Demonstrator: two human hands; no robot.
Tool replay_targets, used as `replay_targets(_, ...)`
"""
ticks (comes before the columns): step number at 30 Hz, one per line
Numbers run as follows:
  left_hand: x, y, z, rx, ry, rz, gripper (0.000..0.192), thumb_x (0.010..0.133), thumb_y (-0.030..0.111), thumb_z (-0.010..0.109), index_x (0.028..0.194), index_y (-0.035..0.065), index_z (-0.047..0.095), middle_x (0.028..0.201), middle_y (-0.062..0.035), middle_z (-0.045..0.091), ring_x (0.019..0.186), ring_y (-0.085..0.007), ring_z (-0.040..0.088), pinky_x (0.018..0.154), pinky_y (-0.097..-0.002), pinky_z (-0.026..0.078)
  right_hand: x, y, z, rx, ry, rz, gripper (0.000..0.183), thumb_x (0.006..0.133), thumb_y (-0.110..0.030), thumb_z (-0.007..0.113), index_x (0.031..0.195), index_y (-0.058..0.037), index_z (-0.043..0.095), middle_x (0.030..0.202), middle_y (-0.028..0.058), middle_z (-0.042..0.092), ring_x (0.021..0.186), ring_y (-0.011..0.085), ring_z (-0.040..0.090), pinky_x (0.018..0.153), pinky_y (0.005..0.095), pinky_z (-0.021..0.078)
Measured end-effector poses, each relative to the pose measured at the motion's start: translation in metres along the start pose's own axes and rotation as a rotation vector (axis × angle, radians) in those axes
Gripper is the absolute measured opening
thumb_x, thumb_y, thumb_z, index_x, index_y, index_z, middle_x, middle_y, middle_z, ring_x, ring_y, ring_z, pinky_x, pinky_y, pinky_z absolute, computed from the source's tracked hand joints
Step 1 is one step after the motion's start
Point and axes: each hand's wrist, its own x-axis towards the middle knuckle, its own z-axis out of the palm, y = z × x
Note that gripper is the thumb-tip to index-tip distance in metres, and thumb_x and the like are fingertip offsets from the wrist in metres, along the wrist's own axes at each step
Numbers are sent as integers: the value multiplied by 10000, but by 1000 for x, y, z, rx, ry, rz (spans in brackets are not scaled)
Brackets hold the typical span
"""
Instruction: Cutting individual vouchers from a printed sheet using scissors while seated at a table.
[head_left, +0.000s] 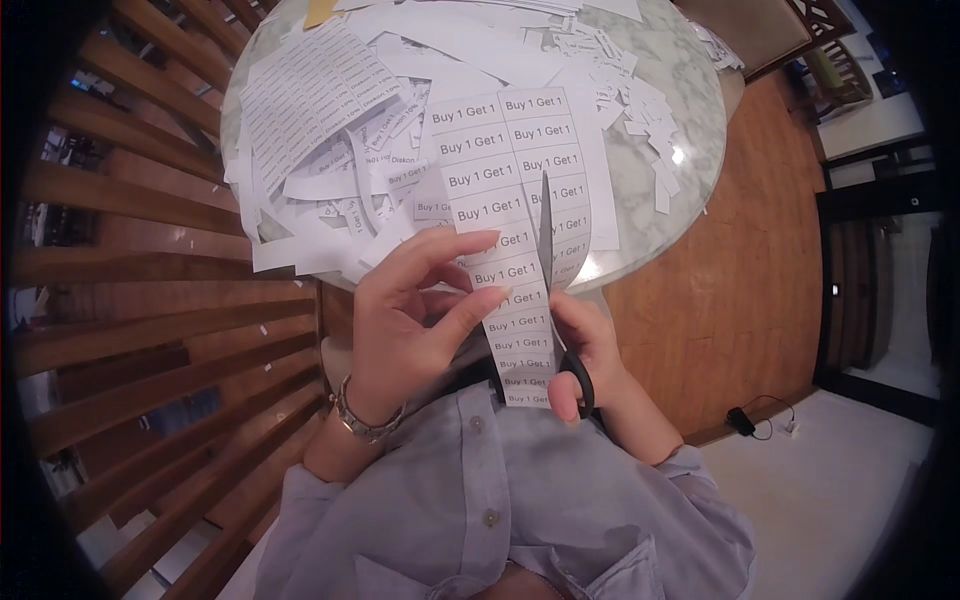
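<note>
A printed paper sheet (491, 202) with two columns of ruled, text-bearing cells stands upright before my chest, above the table's near edge. My left hand (409, 315) pinches its left column between thumb and fingers. In my right hand (589, 337) is a pair of scissors (546, 232) with black handles, my thumb through one loop. The blades point up the sheet, along the line between the columns. Below the blade tip the sheet is cut, and the lower right column curls away to the right. The left strip hangs down to my shirt.
On the round marble table (694, 142) lie another printed sheet (315, 105), a heap of cut strips (390, 165) and many small paper slips (645, 112). Wooden slats (150, 262) run along the left. A chair (757, 30) stands at the far right, and a black adapter (741, 421) lies on the floor.
</note>
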Motion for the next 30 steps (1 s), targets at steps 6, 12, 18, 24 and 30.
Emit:
replay_targets(6, 0, 0, 0, 21, 4, 41, 327, 653, -54, 599, 969, 1, 532, 938, -58, 492, 702, -71, 465, 586, -168, 478, 0, -5, 2, -13, 8, 18, 779, 462, -408, 717, 1012, 64, 430, 793, 41, 539, 708, 59, 483, 592, 202, 404)
replay_targets(12, 0, -2, 0, 45, 19, 57, 322, 658, -52, 595, 970, -4, 530, 936, -64, 490, 694, -74, 467, 586, -172, 482, 0, 1, -1, -154, 33, -50, 746, 471, -388, 722, 991, 67, 442, 772, 42, 546, 680, 47, 470, 566, 194, 394)
replay_targets(18, 0, -2, -1, 48, 11, 64, 324, 658, -51, 595, 973, -7, 528, 952, -73, 483, 688, -69, 466, 569, -170, 483, -5, 5, -7, -257, 16, 5, 710, 483, -400, 720, 953, 61, 453, 737, 37, 542, 657, 49, 461, 556, 193, 387)
replay_targets(24, -2, 2, -2, 25, -118, -5, 323, 656, -61, 585, 968, 4, 534, 932, -48, 495, 669, -51, 455, 563, -149, 477, -1, -3, 2, -8, 103, 13, 790, 450, -471, 710, 973, 62, 452, 808, 65, 545, 767, 89, 486, 658, 226, 397)
replay_targets(30, -6, 3, 3, -2, -100, -37, 317, 656, -57, 585, 963, 8, 539, 914, -34, 498, 670, -44, 446, 563, -144, 474, -4, -3, 1, 75, 75, 50, 869, 443, -500, 699, 1026, 81, 417, 917, 99, 529, 867, 119, 485, 746, 247, 386)
